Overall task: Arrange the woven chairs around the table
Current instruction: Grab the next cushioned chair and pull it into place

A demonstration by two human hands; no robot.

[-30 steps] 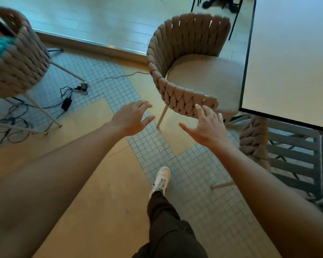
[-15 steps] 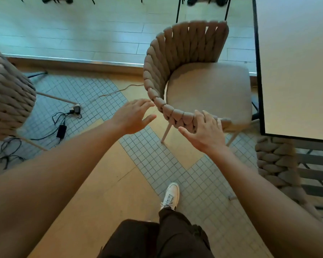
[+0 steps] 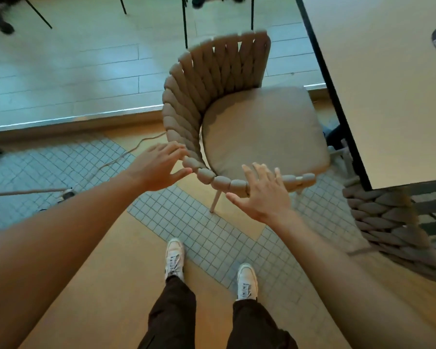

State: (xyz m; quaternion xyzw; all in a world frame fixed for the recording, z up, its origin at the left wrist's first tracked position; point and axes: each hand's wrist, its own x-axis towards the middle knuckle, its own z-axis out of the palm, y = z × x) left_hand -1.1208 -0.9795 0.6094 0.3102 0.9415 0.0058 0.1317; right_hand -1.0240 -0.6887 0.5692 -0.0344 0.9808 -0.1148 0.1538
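A woven taupe chair (image 3: 257, 127) with a cushioned seat stands in front of me, its open side facing the pale table (image 3: 388, 96) on the right. My left hand (image 3: 159, 167) is open, its fingertips at the curved woven rim on the chair's near-left side. My right hand (image 3: 262, 195) is open with spread fingers, resting against the near rim of the backrest. Neither hand has closed around the rim. Part of a second woven chair (image 3: 388, 222) shows under the table's near corner at the right.
Cables (image 3: 126, 157) trail across the tiled floor at the left. A raised metal floor sill (image 3: 73, 119) runs behind the chair. Thin black chair legs (image 3: 185, 21) stand at the top. My two white shoes (image 3: 174, 258) are just behind the chair.
I have stepped closer and both hands have moved forward to the chair's rim. The woven chair at the far left has almost dropped out of view.
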